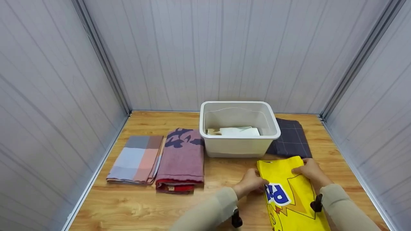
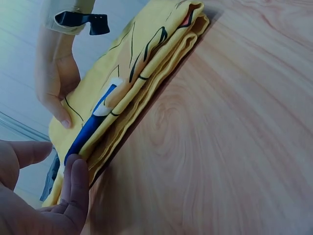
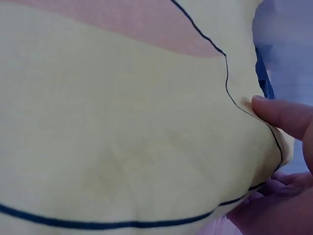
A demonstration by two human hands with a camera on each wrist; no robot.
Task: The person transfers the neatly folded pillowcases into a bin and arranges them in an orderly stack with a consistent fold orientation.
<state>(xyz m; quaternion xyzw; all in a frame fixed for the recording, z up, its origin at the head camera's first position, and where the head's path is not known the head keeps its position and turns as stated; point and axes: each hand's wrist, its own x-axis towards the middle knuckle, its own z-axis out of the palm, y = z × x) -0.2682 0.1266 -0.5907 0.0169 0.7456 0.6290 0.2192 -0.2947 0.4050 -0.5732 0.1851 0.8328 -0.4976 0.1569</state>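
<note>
A folded yellow cloth (image 1: pixel 293 192) with blue lettering and black line drawings lies on the tabletop at the front right. My left hand (image 1: pixel 252 183) is at its left edge. In the left wrist view, that hand's fingers (image 2: pixel 77 188) lie against the folded layers, while the thumb stands apart from them. At the cloth's far right corner, my right hand (image 1: pixel 311 173) pinches the edge. The right wrist view shows its thumb (image 3: pixel 281 113) on top of the yellow fabric (image 3: pixel 122 122), with other fingers below the edge.
A white plastic bin (image 1: pixel 237 147) stands behind the yellow cloth, with a white item (image 1: pixel 239 131) inside. A folded dark checked cloth (image 1: pixel 290 139) lies to its right. On the left are a folded mauve cloth (image 1: pixel 183 160) and a plaid cloth (image 1: pixel 136 160). Panel walls (image 1: pixel 205 54) enclose the wooden table (image 1: pixel 128 208).
</note>
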